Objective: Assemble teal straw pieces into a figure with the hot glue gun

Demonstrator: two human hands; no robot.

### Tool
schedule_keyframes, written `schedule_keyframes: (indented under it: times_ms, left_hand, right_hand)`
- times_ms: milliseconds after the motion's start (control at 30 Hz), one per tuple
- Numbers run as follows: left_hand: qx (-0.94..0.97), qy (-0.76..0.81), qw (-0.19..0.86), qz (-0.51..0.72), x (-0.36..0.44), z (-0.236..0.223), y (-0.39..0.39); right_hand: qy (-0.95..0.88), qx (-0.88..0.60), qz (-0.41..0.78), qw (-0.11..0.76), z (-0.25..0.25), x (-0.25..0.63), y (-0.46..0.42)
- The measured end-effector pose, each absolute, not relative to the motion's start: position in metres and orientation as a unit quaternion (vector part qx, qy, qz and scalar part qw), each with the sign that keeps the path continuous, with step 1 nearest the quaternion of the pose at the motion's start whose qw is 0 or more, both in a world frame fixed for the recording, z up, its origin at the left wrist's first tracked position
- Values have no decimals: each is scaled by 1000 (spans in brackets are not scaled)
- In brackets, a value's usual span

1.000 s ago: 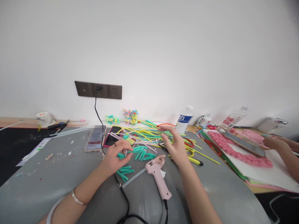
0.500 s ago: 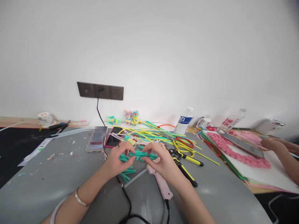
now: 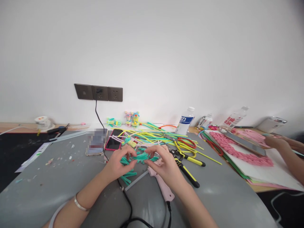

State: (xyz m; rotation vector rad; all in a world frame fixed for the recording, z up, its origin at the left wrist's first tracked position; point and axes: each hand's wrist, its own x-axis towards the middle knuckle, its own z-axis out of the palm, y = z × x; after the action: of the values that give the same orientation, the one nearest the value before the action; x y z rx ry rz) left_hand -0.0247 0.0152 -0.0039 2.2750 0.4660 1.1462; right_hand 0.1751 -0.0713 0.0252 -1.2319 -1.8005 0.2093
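Note:
Between my two hands is a bundle of teal pipe cleaners, pinched at both ends above the grey table. My left hand has thumb and index finger closed on its left end. On the opposite end, the fingertips of my right hand are pressed together. Short teal pipe cleaner pieces lie below my left hand. Under my right hand rests a pink glue gun, with a translucent glue stick sticking out to the left. Exactly how the bundle is twisted is hidden by my fingers.
Yellow and teal pipe cleaners spread behind my hands. Yellow-black pliers, red-handled scissors and a bottle are to the right. Two phones, one pink-framed phone, lie left. A co-worker's hands work beside pink braided yarn.
The whole view has shifted slightly, so things sit a little further left. My hands keep hold of the teal bundle, whose shape between the fingers looks slightly different.

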Motion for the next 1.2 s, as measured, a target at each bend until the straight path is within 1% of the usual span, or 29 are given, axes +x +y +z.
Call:
schedule_keyframes:
  times_ms: [167,367,900,1200]
  left_hand:
    - [853,185,295,387,-24,-4,16]
    - [852,181,311,382,-22,-2,14]
    - [826,170,375,386,-24,-7,16]
    - [801,157,393,424,-25,-3,15]
  right_hand:
    - [-749,-478,78,452,31,168,-74]
    - [-754,-471,69,452,34,162,-77]
    - [-733,-490,85,464,32,161,-80]
    - [-720,-511,105,457,26,168,-80]
